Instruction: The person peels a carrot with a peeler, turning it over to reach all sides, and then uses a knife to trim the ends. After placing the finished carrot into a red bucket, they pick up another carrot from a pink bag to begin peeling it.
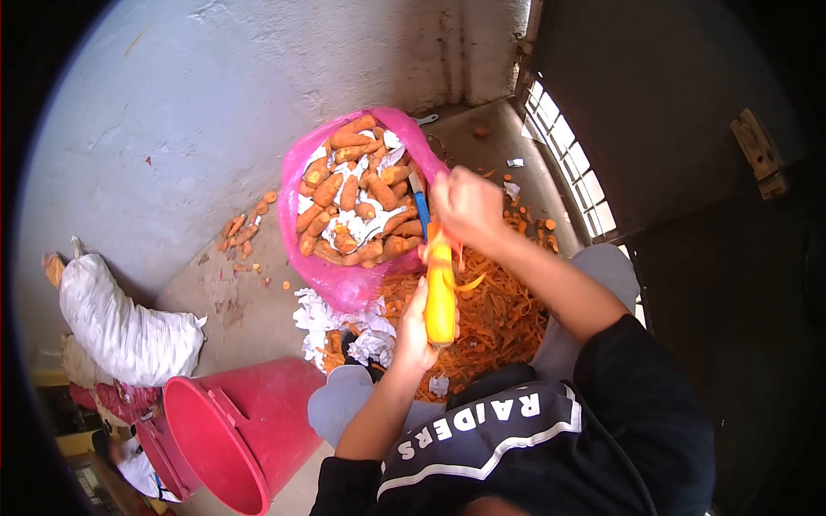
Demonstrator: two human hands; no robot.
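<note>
My left hand is wrapped round the lower part of a peeled yellow-orange carrot, which stands lengthwise in front of my body. At the carrot's upper end is my right hand, its fingers curled and blurred; what it holds cannot be made out. A strip of peel hangs at the carrot's right side. Just beyond my hands, a pink plastic bag lies open, full of unpeeled carrots and crumpled paper. A knife with a blue handle rests at the bag's right edge.
Orange peelings are heaped between my legs. Crumpled paper and carrot ends lie on the floor. Red buckets and a white sack stand at left. A wall is ahead, a dark door at right.
</note>
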